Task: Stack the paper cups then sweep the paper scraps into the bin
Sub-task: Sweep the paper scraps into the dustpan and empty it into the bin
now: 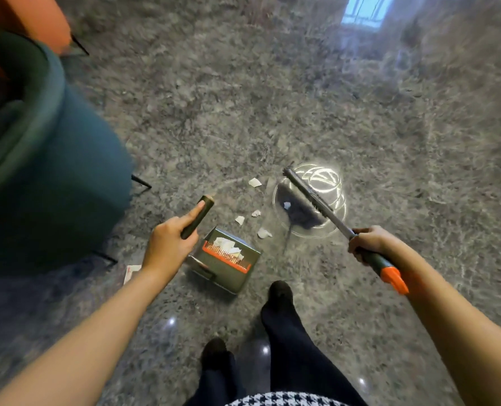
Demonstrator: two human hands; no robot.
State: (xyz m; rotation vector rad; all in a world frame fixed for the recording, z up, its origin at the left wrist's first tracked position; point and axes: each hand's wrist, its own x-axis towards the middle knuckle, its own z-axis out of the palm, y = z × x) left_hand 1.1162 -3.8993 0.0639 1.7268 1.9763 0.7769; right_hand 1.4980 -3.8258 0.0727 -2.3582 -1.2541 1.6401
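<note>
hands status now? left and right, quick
left hand: grips the dustpan handle.
right hand: grips the broom handle.

Glossy grey marble floor (pixel 272 98), teal armchair (pixel 53 171)

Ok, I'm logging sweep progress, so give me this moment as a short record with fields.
dustpan: on the floor, paper scraps inside
left hand: grips the dustpan's handle
right hand: grips the broom
loose scraps: about five on the floor between dustpan and broom head
chair: teal, at the left
</note>
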